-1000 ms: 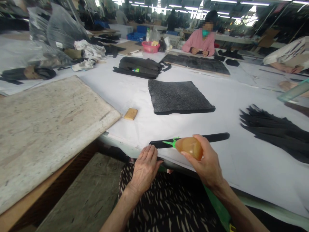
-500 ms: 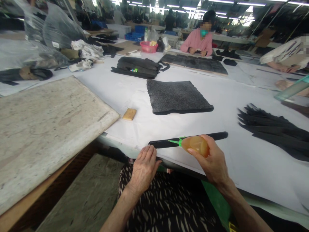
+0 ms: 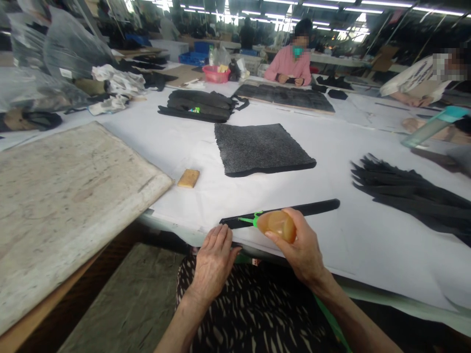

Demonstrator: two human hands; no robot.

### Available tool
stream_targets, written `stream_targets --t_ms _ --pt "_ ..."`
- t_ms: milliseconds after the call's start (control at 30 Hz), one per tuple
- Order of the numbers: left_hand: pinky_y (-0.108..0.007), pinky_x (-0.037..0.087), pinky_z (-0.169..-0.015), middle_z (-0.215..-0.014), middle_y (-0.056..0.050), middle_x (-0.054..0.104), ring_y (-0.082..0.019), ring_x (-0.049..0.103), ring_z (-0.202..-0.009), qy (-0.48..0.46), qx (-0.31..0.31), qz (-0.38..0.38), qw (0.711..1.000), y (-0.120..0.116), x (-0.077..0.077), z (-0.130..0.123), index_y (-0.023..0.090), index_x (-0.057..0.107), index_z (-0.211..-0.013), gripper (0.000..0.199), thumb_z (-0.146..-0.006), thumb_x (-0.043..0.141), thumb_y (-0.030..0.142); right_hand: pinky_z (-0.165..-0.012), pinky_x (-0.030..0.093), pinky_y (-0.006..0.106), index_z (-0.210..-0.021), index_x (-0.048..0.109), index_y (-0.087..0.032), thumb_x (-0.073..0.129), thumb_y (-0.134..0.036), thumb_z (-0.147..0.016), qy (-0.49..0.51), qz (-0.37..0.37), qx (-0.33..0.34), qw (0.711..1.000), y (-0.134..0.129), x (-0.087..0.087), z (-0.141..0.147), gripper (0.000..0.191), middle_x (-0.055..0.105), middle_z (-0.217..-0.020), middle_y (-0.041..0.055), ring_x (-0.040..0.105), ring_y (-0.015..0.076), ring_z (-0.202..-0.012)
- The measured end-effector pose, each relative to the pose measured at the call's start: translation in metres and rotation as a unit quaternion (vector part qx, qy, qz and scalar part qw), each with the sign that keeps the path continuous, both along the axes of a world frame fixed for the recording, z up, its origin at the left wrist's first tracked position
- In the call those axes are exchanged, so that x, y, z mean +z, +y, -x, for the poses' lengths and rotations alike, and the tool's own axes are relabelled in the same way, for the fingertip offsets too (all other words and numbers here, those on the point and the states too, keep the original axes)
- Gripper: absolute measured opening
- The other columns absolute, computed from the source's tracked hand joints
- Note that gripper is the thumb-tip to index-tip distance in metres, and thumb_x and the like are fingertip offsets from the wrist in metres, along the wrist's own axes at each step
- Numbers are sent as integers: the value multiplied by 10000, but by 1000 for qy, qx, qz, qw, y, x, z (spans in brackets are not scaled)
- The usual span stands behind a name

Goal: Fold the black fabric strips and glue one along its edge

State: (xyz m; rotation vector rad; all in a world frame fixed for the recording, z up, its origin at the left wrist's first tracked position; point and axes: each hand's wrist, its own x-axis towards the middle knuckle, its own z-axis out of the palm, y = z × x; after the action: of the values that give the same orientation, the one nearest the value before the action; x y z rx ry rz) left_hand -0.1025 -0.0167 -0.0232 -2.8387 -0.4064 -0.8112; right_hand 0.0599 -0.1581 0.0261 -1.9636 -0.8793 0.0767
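My right hand [image 3: 303, 247] is wrapped round an amber squeeze bottle of glue [image 3: 276, 225], tilted on its side. Its thin green nozzle [image 3: 247, 220] points left, over the left part of a narrow black strip [image 3: 318, 207] lying along the table's near edge. My left hand [image 3: 214, 255] rests flat at that edge, fingers outstretched, the fingertips touching the strip's left end. Beyond the strip lies a dark grey textured sheet [image 3: 263, 147] with a black front border. A small tan block [image 3: 189, 178] sits to its left.
A stained pale board [image 3: 81, 196] covers the left side. Black strips [image 3: 412, 196] fan out at the right; a black bundle [image 3: 198, 105] lies farther back. A pink basket [image 3: 216, 74] stands behind it. Two people, one in a pink top [image 3: 289, 66], sit across the white table [image 3: 368, 240].
The right hand has drawn the bottle left along the strip, bringing its nozzle closer to my left fingertips. The left hand stays at the strip's end. The whole view has shifted slightly.
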Motion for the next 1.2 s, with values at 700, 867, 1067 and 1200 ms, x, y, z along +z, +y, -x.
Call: stream_targets --t_ms 700,867,1067,1200 --pt "-433 498 -895 -1095 -192 647 -318 603 -1039 -22 -28 -40 999 9 -1 -1 24 601 -1081 315 -907 540 278 -749 542 352 -1125 520 -206 659 -549 -737 -34 -23 -110 993 -39 -15 -22 536 623 -1001 60 613 204 -843" --pt "-429 495 -894 -1094 -182 648 -313 606 -1035 -18 -24 -46 998 9 -1 0 38 594 -1095 309 -916 525 280 -759 548 352 -1130 511 -210 658 -542 -742 -33 -33 -97 994 -36 -20 -17 533 624 -1017 65 620 210 -868" --pt "-439 491 -887 -1087 -190 647 -322 611 -1019 -37 -38 -50 997 12 -2 0 33 596 -1086 302 -902 548 269 -770 540 358 -1148 510 -214 641 -556 -758 -51 -9 -156 986 -56 -23 -37 535 612 -1024 56 610 205 -862" --pt "-428 490 -877 -1068 -182 656 -316 623 -996 -50 -43 -63 996 15 -2 -1 49 600 -1078 287 -900 550 268 -781 536 376 -1152 513 -208 629 -581 -756 -66 5 -194 979 -69 -26 -49 557 611 -1032 64 607 214 -860"
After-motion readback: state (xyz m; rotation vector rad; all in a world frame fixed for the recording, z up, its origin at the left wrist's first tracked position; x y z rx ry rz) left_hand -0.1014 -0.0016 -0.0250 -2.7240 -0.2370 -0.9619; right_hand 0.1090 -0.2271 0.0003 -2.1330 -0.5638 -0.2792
